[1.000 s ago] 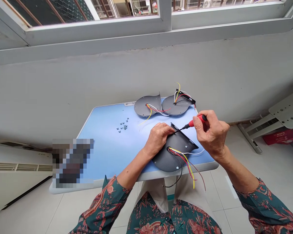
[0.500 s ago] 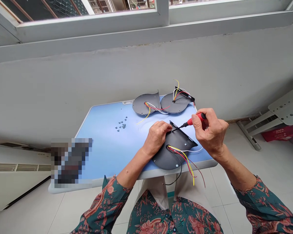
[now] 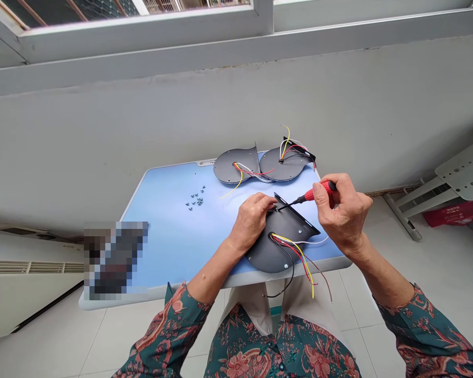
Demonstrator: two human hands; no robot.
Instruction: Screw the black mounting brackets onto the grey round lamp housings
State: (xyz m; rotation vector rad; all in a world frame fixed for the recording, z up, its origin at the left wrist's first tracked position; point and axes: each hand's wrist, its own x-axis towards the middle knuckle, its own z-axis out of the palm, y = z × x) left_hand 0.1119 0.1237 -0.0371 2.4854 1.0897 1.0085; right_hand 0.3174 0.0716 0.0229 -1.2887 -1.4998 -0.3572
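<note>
A dark grey round metal housing (image 3: 266,258) with a straight flanged edge lies at the table's front edge. Red, yellow, white and black wires (image 3: 299,251) come out of its central hole. My left hand (image 3: 253,219) grips the housing's upper left rim, its fingertips close to a screw (image 3: 277,210). My right hand (image 3: 342,210) is closed round the red handle of a screwdriver (image 3: 309,195), which slants down to the left with its tip at that screw. Two more silver screws show on the plate, at its right side and lower edge.
Two similar wired housings (image 3: 234,157) stand at the back of the blue table (image 3: 169,247). Several small loose screws (image 3: 197,200) lie left of centre. A blurred dark object (image 3: 120,257) rests at the left end. Behind is a wall (image 3: 142,126) beneath a window.
The screwdriver and my right hand have shifted slightly right, with the tip still at the screw. My left hand stays on the housing. The view has tilted a little.
</note>
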